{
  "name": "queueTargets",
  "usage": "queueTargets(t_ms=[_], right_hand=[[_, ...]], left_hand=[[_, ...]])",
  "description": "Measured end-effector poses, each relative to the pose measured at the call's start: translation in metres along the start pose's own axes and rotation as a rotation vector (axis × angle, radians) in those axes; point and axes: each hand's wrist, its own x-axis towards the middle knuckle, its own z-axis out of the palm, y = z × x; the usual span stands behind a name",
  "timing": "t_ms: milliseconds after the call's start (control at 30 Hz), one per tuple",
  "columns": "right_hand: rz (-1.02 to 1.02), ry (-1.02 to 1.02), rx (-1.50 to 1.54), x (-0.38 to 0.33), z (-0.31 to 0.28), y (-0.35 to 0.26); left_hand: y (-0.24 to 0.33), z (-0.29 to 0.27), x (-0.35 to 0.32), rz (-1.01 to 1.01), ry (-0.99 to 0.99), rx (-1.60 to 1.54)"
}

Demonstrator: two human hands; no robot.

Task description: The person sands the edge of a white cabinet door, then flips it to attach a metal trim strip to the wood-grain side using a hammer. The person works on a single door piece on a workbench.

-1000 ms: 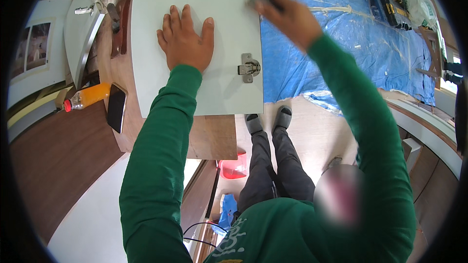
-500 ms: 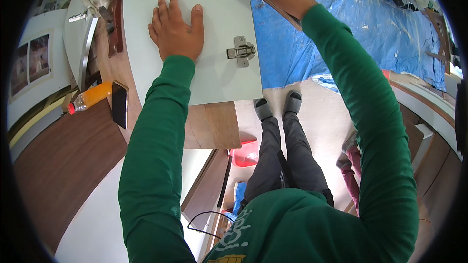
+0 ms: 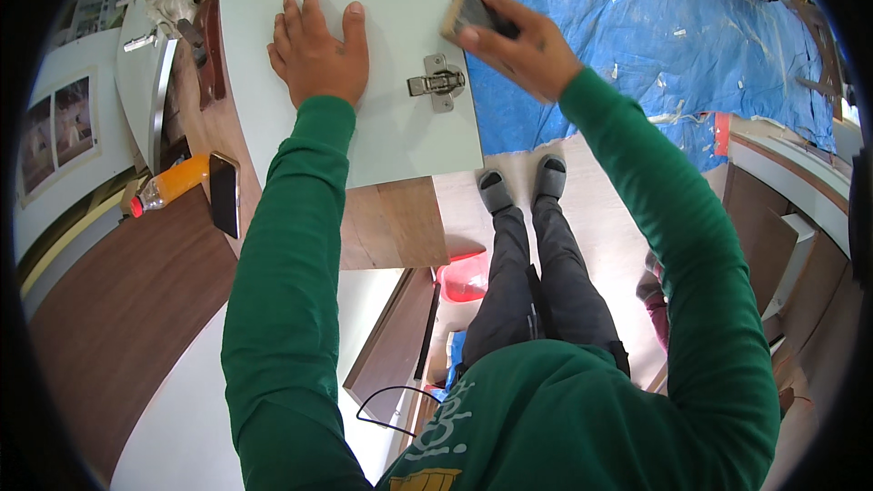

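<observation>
Bracing the pale board (image 3: 396,141) on the bench (image 3: 396,229) with the left hand (image 3: 320,56) — flat, fingers spread — should help; the right hand (image 3: 535,56), curled round a dark block (image 3: 480,18) at the board's right edge, wants even strokes.

The panel (image 3: 396,9) is pale grey-green, the block (image 3: 479,15) dark grey, the hinge (image 3: 439,84) silver, the sheet (image 3: 637,45) blue.

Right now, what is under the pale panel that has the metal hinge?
A brown wooden surface shows beyond the near and left edges of the pale panel. What lies farther in beneath it is covered; the left hand rests flat on top.
</observation>
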Motion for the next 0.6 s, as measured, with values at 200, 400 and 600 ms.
queueTargets(t_ms=[200,400,600], right_hand=[[-0.050,0.010,-0.188,-0.056,0.002,0.015],[0.015,-0.038,-0.406,-0.118,0.003,-0.008],[-0.131,0.077,-0.533,-0.067,-0.002,-0.014]], left_hand=[[-0.003,0.001,-0.001,-0.006,-0.002,-0.008],[-0.006,0.001,-0.004,0.006,0.016,-0.022],[-0.005,0.000,0.000,0.021,0.021,-0.044]])
